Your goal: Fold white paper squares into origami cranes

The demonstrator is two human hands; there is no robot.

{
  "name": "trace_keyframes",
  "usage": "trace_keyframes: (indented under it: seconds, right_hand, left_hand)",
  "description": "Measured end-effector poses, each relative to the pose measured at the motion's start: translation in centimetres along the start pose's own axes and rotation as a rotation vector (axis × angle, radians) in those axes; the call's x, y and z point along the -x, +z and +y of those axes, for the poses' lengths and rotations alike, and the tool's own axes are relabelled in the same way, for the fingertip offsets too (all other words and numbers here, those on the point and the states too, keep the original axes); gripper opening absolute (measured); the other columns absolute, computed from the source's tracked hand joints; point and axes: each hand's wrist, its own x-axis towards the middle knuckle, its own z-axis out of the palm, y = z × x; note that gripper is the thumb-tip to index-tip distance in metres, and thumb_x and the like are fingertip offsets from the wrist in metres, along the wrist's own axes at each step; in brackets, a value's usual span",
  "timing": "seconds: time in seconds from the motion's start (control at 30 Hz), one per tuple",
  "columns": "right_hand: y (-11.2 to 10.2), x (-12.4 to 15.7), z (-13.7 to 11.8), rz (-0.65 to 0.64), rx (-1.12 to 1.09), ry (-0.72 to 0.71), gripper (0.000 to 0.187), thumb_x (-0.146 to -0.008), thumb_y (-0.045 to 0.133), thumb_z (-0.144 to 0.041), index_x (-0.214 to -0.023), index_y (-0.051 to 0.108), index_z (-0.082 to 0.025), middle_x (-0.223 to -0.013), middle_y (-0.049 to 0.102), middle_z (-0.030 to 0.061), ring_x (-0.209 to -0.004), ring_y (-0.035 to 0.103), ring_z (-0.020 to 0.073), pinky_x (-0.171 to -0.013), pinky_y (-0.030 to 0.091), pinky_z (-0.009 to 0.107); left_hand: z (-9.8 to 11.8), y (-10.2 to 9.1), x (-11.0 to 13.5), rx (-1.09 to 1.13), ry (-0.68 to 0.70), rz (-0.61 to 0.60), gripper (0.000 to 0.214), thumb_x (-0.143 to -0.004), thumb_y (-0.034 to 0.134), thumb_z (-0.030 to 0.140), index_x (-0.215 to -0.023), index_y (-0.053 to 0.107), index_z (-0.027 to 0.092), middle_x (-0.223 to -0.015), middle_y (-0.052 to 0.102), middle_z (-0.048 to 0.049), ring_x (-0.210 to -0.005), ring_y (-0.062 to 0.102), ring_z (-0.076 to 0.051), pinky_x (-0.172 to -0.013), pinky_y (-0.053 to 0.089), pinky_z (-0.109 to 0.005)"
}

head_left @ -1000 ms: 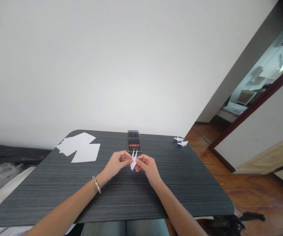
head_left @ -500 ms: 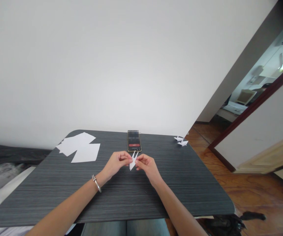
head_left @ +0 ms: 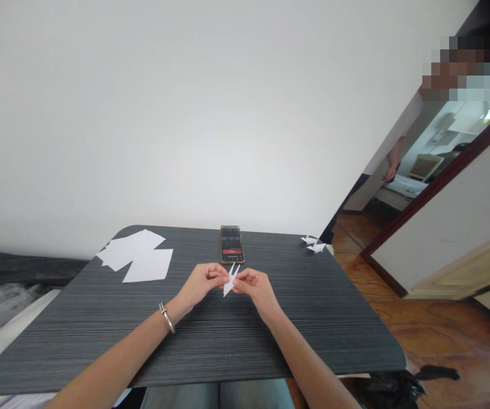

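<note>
Between my two hands, above the middle of the dark table (head_left: 202, 352), is a small folded piece of white paper (head_left: 229, 286) with two narrow points sticking up and a wider point facing down. My left hand (head_left: 208, 278) pinches its left side between thumb and fingers. Its right side is pinched by my right hand (head_left: 253, 284). The fingertips cover part of the folds. Just beyond the paper a phone (head_left: 233, 257) lies on the table with its screen lit.
Loose white paper sheets (head_left: 149, 264) overlap at the table's back left. Two small folded paper figures (head_left: 316, 248) stand at the back right corner. Past the wall's edge, a person's arm (head_left: 393, 159) shows near the doorway. Something black and furry (head_left: 393, 387) is on the floor at right.
A person has come into view at the upper right, beside the doorway. My hands hold almost the same place, and the folded paper has tilted very slightly.
</note>
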Motion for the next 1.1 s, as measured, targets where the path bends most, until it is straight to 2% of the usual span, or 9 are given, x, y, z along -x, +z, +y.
trace_keyframes:
  seconds: [0.2, 0.5, 0.77, 0.93, 1.1]
  right_hand:
    - [0.03, 0.00, -0.13, 0.020, 0.007, 0.009, 0.017, -0.056, 0.075, -0.023, -0.064, 0.063, -0.014, -0.060, 0.068, 0.0013, -0.051, 0.061, 0.0112, -0.054, 0.050, 0.023]
    - [0.19, 0.12, -0.57, 0.057, 0.077, -0.017, 0.018, -0.054, 0.075, -0.024, -0.064, 0.066, -0.013, -0.056, 0.067, 0.0013, -0.049, 0.060, 0.0123, -0.053, 0.051, 0.025]
    - [0.40, 0.28, -0.73, 0.062, 0.117, -0.033, 0.017, -0.055, 0.074, -0.026, -0.063, 0.066, -0.014, -0.055, 0.066, 0.0011, -0.049, 0.060, 0.0136, -0.053, 0.051, 0.027]
    - [0.42, 0.41, -0.98, 0.029, 0.120, -0.060, 0.017, -0.062, 0.069, -0.029, -0.070, 0.066, -0.014, -0.059, 0.065, 0.0015, -0.053, 0.060, 0.0129, -0.049, 0.050, 0.024]
    - [0.42, 0.36, -0.91, 0.016, 0.140, -0.073, 0.015, -0.059, 0.071, -0.023, -0.070, 0.063, -0.015, -0.059, 0.063, -0.0001, -0.052, 0.058, 0.0118, -0.044, 0.045, 0.020]
  left_hand:
    - [0.34, 0.07, 0.10, 0.016, -0.025, -0.020, 0.019, -0.063, 0.069, 0.024, -0.070, 0.058, 0.011, -0.063, 0.068, -0.0032, -0.059, 0.061, -0.013, -0.060, 0.044, -0.024]
    - [-0.16, 0.11, -0.05, -0.065, 0.051, 0.004, 0.024, -0.060, 0.071, 0.023, -0.071, 0.053, 0.012, -0.065, 0.067, -0.0030, -0.061, 0.062, -0.014, -0.060, 0.045, -0.025]
    - [-0.12, 0.09, 0.02, -0.049, 0.045, 0.008, 0.023, -0.060, 0.071, 0.020, -0.070, 0.052, 0.012, -0.063, 0.064, -0.0010, -0.058, 0.059, -0.011, -0.058, 0.043, -0.023]
    - [0.30, 0.19, 0.11, -0.014, 0.039, 0.036, 0.022, -0.060, 0.071, 0.019, -0.071, 0.053, 0.013, -0.063, 0.065, 0.0001, -0.058, 0.059, -0.011, -0.060, 0.043, -0.022]
    - [0.25, 0.26, 0.07, -0.019, 0.029, 0.037, 0.024, -0.058, 0.072, 0.019, -0.072, 0.053, 0.012, -0.062, 0.064, -0.0002, -0.058, 0.058, -0.011, -0.060, 0.043, -0.022]
